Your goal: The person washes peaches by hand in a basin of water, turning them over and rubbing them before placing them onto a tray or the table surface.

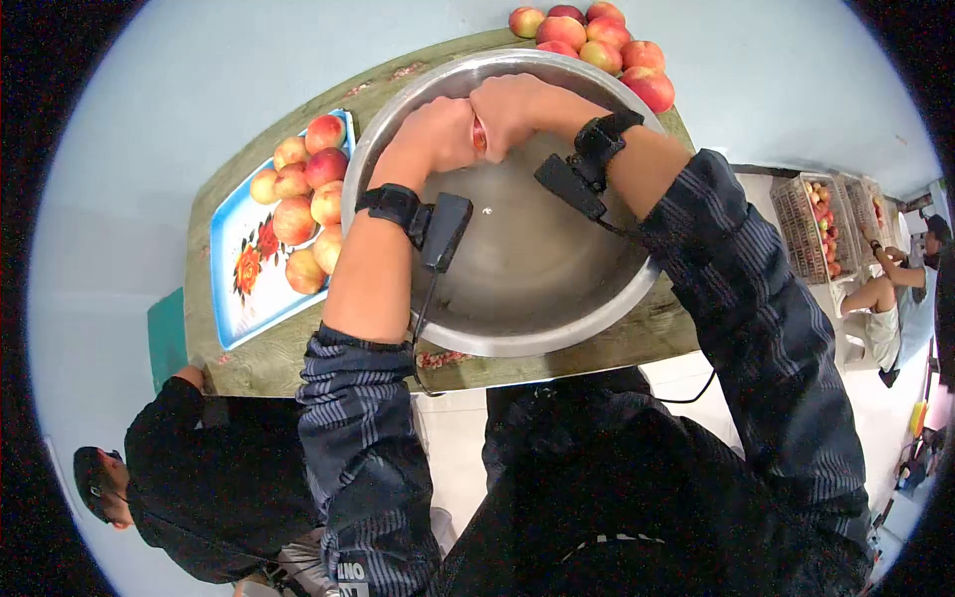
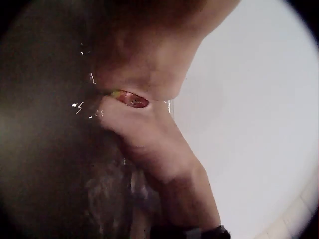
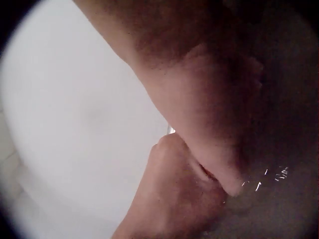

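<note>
Over the far side of a large metal basin (image 1: 537, 343) holding cloudy water, my two hands meet around one red nectarine (image 1: 479, 136). My left hand (image 1: 440, 137) grips it from the left, and my right hand (image 1: 512, 111) from the right, fingers curled. Most of the fruit is hidden; only a red and yellowish sliver of the nectarine (image 2: 132, 99) shows between the hands in the left wrist view. In the right wrist view the right hand (image 3: 209, 114) covers nearly all of it, close over the water.
A blue-rimmed floral tray (image 1: 227, 289) with several nectarines (image 1: 293, 220) lies left of the basin. More nectarines (image 1: 602, 55) are heaped behind it on the wooden table (image 1: 219, 348). One person (image 1: 209, 478) is at the left; another sits far right beside fruit crates (image 1: 796, 224).
</note>
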`<state>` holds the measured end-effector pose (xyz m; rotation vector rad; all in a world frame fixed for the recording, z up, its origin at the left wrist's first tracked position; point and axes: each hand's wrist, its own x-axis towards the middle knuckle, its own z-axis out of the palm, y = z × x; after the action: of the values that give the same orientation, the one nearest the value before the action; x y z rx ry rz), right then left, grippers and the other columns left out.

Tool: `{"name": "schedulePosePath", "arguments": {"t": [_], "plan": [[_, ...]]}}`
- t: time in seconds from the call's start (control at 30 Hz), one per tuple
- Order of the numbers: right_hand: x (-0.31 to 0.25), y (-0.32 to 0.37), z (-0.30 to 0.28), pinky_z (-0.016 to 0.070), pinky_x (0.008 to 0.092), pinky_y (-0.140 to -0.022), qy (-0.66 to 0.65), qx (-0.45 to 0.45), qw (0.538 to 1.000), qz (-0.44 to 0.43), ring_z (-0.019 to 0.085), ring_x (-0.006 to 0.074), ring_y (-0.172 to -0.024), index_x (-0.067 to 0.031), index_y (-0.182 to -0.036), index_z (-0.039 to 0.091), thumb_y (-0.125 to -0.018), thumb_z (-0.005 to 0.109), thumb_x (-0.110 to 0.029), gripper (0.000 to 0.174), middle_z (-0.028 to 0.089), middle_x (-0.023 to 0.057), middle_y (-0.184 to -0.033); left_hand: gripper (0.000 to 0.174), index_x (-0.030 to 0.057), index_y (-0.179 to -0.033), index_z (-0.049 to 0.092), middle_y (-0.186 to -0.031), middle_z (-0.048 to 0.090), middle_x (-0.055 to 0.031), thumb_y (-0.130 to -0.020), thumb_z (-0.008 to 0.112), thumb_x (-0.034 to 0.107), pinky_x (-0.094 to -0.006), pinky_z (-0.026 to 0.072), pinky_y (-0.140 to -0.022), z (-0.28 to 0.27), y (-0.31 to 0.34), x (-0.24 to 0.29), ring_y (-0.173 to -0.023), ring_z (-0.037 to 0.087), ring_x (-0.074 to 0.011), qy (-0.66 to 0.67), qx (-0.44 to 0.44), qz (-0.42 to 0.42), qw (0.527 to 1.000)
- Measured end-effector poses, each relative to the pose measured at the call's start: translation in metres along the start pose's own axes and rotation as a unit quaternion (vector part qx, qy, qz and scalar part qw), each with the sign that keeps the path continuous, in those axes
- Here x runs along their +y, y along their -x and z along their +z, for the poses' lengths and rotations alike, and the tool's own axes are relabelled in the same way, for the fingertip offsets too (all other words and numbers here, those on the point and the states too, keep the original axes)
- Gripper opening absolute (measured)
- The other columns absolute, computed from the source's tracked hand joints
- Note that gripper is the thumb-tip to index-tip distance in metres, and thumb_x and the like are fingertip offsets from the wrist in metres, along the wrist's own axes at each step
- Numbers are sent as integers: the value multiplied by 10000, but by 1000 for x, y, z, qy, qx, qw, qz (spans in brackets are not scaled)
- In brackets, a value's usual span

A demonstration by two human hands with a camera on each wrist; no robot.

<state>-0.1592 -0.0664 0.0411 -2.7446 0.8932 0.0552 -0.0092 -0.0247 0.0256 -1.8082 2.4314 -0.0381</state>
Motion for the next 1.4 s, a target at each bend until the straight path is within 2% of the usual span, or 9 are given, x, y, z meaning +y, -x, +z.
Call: {"name": "schedulePosePath", "arguments": {"t": [0.07,0.17,0.37,0.47,0.57,0.67,0.97,1.07,1.4], "plan": [[-9,-2,-1,559,454,-757,69,-16,996,45,705,335,-847,-79,-872,741,-577,770,-305,373,728,151,-901,260,-5,-874,691,-899,708,-218,-716,684,201,-468,567,-784,0,4,0,-850,696,-381,53,13,5,999],[-3,-3,-2,558,464,-770,106,71,992,15,704,341,-851,-96,-870,747,-581,763,-278,342,729,143,-916,269,-5,-908,673,-878,705,-222,-726,680,193,-471,568,-744,-4,6,8,-840,697,-379,2,77,-51,996],[15,-9,-3,549,435,-736,-37,35,997,-52,692,339,-809,-53,-842,730,-584,780,-308,366,730,148,-875,239,9,-971,600,-840,710,-197,-782,658,144,-444,566,-667,4,1,8,-803,713,-345,-82,150,-8,985],[21,-5,3,518,445,-583,-176,-27,983,-34,658,327,-641,13,-732,659,-562,760,-284,357,677,198,-704,187,19,-957,600,-846,714,-181,-805,639,120,-428,571,-675,4,2,13,-798,716,-335,-103,134,0,986],[17,-3,3,527,431,-590,-149,-15,989,-16,666,303,-645,7,-726,676,-560,762,-307,365,678,183,-699,224,2,-962,616,-851,709,-197,-785,653,133,-445,573,-705,2,2,11,-803,711,-351,-89,100,1,991],[17,-13,10,545,419,-737,-46,-45,998,-2,694,317,-828,-75,-915,742,-527,808,-413,520,729,155,-873,243,-10,-931,646,-871,702,-222,-750,674,150,-463,571,-746,13,0,6,-811,701,-377,-32,87,2,996],[10,-16,24,559,447,-780,-58,-31,996,65,701,347,-871,-64,-960,742,-543,814,-447,571,727,176,-939,214,-9,-816,681,-802,666,-285,-723,682,184,-512,551,-768,20,1,-10,-787,665,-455,53,53,54,996],[9,-13,24,562,418,-699,-77,3,997,19,697,316,-753,-14,-773,721,-556,769,-410,454,717,179,-821,221,-7,-820,684,-822,674,-273,-709,687,184,-505,549,-769,25,-2,-13,-797,663,-454,59,49,44,996],[3,-8,36,577,462,-746,100,71,992,-17,714,367,-869,-57,-887,744,-831,621,-210,204,718,194,-901,383,-31,-966,721,-1033,677,-275,-678,595,188,-457,531,-894,13,-1,-5,-985,664,-407,95,-110,-36,989]]}}
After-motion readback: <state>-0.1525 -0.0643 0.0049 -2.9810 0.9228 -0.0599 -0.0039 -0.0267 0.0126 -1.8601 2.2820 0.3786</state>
